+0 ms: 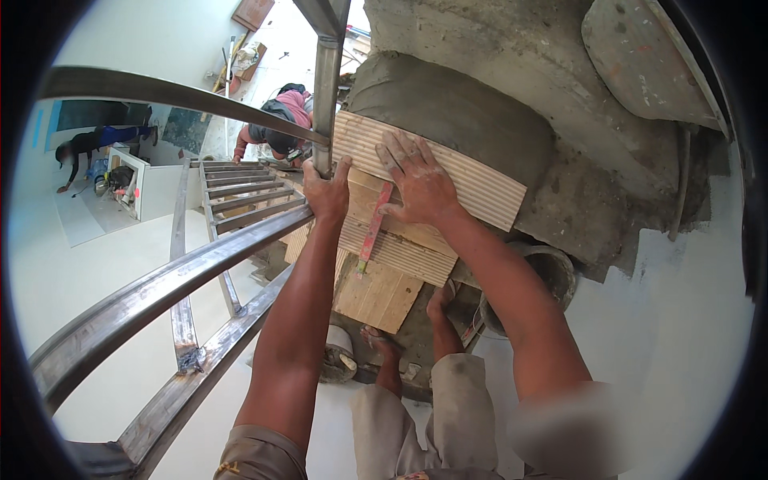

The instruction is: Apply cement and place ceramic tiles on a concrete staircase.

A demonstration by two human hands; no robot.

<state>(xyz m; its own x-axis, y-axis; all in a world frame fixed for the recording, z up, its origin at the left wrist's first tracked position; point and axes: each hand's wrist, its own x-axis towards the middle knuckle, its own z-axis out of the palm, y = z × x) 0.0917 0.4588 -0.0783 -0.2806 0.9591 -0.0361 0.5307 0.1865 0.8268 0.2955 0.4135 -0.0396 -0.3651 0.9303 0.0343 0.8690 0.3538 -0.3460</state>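
Right hand (420,182) pressed flat, fingers apart, on ribbed tile (480,186) beside wet cement (448,104); left hand (326,190) clamped around metal post (326,88) at tile's left end; red bar (374,228) near right thumb.

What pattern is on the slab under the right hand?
The slab is light tan with parallel lengthwise ridges, best seen in the head view.

A head-worn fisheye camera, the left of a side-by-side pair, looks down past the wearer's trousers (460,400). The left forearm (300,336) and metal railing (180,280) loom near; the ribbed board (480,188) lies farther below, around mid-frame. Straight edges bow toward the dark round rim.
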